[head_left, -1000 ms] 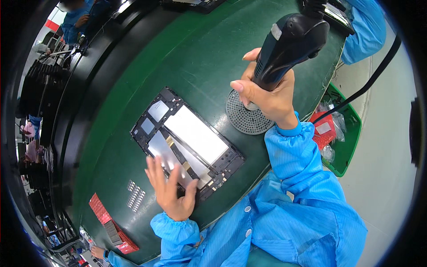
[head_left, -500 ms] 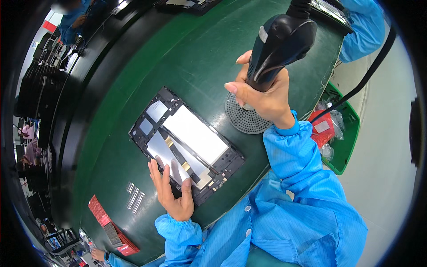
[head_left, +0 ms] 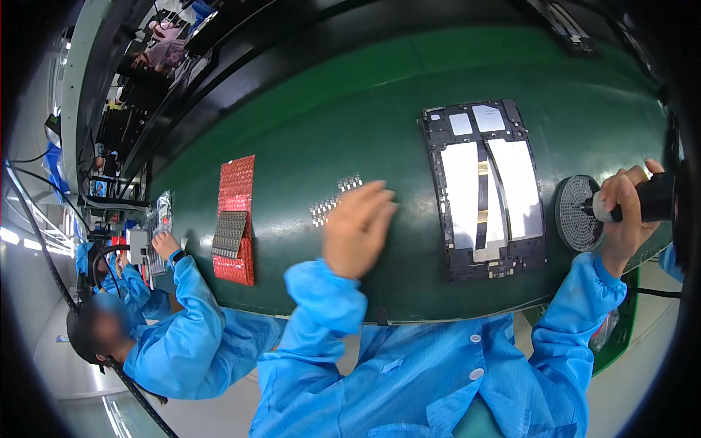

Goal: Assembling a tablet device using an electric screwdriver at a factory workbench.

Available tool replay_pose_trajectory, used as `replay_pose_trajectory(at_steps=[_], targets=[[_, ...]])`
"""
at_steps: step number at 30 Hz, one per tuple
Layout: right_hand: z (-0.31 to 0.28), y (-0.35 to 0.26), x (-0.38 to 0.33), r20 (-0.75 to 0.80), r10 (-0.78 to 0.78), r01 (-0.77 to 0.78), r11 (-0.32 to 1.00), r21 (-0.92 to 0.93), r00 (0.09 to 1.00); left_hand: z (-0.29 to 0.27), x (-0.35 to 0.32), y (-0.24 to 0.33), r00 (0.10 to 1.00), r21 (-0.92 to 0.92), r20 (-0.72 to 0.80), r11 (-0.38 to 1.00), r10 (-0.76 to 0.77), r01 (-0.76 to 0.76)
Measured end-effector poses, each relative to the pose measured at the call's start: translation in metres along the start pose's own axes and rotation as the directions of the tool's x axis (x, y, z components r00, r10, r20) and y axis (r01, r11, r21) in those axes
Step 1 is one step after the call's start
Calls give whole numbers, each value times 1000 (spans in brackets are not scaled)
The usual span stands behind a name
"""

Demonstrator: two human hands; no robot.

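An opened tablet (head_left: 493,252) lies on the green bench, showing two pale battery-like panels with a dark flex strip between them. To its left, my left hand (head_left: 358,230) hovers with its fingers stretched out, slightly blurred and empty as far as I can see. Just beyond its fingers is a sheet of small metallic parts (head_left: 328,208), partly covered by the hand. At the right, my right hand (head_left: 624,215) is closed round a black handheld tool (head_left: 655,198), whose far end runs off into the dark rim. Beside that hand is a round grey perforated disc (head_left: 573,213).
Farther left, a red bubble-wrap bag (head_left: 235,186) lies under a dark gridded sheet (head_left: 229,235). A co-worker's hand (head_left: 166,244) rests on the bench beyond it. Below the right edge stands a green bin (head_left: 621,332). A dark rail (head_left: 292,58) runs behind the bench.
My left hand has left the tablet and moved left to the sheet of small parts. The view has swung left, and my right hand still grips the black tool.
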State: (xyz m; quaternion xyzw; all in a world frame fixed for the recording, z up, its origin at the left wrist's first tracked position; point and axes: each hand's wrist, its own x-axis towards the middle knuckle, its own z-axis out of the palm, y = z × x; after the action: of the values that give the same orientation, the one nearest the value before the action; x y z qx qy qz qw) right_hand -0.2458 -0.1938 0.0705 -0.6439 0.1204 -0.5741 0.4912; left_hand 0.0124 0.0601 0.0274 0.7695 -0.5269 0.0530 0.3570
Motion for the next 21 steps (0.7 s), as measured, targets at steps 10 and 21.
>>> replay_pose_trajectory(at_steps=[10,21], targets=[[49,-12,3,66,-3,4,1000,-18,998,-45,31,-69,851,95,308,903,-426,418],[118,-10,1,125,160,-182,966,184,979,-44,37,-83,783,-286,517,793,-345,538]])
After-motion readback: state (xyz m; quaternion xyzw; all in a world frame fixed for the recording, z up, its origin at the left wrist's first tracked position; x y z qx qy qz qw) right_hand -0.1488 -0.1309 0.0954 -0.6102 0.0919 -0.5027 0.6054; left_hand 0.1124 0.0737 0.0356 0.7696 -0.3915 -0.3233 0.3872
